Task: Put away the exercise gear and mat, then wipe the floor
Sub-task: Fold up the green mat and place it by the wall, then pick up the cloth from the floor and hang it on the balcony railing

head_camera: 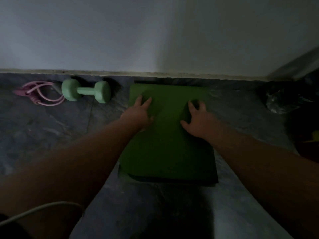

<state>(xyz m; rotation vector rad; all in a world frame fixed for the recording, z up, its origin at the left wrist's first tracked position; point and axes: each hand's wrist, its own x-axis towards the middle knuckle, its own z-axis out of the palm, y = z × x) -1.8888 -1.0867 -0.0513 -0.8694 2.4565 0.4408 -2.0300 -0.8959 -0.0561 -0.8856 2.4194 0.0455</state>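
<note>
Head view: your left hand (140, 110) and right hand (198, 118) both rest flat, fingers spread and gripping nothing, on the far half of the folded green mat (167, 152). The mat lies directly under both hands on the floor (51, 128), its long axis running from you toward the wall (155, 40); its far edge sits just short of the skirting. Neither hand is nearer. Left of your left hand lie the dumbbell (86, 91) and, beyond it, the pink rope (41, 94), both against the wall. Open floor flanks the mat; a dark bag (284, 99) lies right of your right hand.
</note>
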